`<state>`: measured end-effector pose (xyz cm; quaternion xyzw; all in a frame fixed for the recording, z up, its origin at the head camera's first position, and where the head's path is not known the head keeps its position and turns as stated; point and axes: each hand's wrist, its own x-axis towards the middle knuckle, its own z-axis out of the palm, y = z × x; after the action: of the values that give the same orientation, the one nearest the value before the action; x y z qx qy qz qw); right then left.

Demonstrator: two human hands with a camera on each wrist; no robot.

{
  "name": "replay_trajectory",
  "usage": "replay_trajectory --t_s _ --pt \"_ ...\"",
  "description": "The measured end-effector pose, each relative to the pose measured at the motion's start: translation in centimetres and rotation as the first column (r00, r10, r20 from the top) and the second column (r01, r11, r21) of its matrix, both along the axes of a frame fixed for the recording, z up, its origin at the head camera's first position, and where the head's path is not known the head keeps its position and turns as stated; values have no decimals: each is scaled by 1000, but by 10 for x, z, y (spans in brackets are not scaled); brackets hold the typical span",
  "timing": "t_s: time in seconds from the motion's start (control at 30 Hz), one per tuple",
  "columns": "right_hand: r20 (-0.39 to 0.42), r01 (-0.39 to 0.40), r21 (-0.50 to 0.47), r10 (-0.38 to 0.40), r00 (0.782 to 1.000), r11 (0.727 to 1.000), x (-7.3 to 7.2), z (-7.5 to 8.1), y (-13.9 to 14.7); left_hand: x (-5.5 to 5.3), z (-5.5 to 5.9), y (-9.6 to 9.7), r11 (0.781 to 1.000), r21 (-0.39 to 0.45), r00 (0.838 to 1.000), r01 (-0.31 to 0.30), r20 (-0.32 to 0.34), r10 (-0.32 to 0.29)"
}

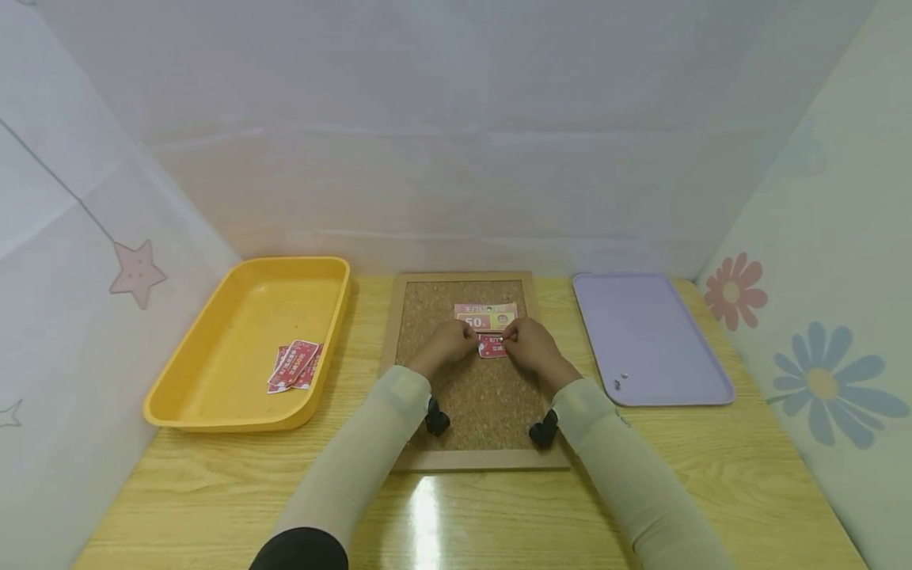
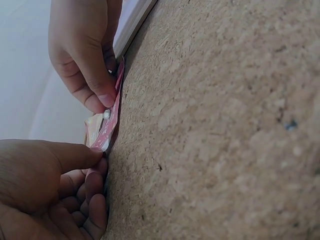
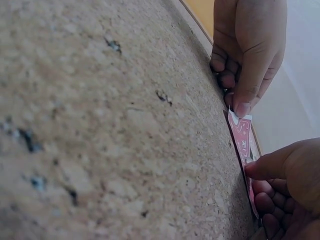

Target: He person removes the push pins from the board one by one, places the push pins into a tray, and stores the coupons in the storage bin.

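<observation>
A small red coupon (image 1: 492, 346) lies against the cork board (image 1: 492, 412), just below a larger pink-and-yellow coupon (image 1: 487, 317) that has a pin near its top edge. My left hand (image 1: 452, 342) pinches the red coupon's left end between thumb and fingers. At its right part, my right hand (image 1: 530, 344) grips the same coupon, thumb on the printed face. A shiny pin (image 2: 106, 114) shows beside the right thumb tip in the left wrist view; whether it is pressed into the cork cannot be told. The right wrist view shows the red coupon (image 3: 242, 142) stretched between both hands.
On the left stands a yellow tray (image 1: 207, 332) with several red coupons (image 1: 294, 366) inside. A purple tray (image 1: 648, 332) at the right holds small metallic pins (image 1: 617, 385). White fabric walls (image 1: 456, 158) enclose the wooden table (image 1: 492, 514).
</observation>
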<state>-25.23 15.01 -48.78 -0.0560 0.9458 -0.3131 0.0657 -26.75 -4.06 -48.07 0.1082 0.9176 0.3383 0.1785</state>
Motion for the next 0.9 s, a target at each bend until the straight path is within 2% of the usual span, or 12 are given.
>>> replay_trajectory --t_s 0.43,0.63,0.9 --pt "-42 -3 11 3 999 1000 4 2 -2 5 6 -2 1000 -11 999 22 -40 -22" --pt "-73 -4 38 7 997 999 3 3 -5 6 8 -2 1000 7 1000 15 -27 -15" --pt "-57 12 61 -9 998 998 1 -2 -6 5 7 -3 1000 -4 1000 26 -16 -26"
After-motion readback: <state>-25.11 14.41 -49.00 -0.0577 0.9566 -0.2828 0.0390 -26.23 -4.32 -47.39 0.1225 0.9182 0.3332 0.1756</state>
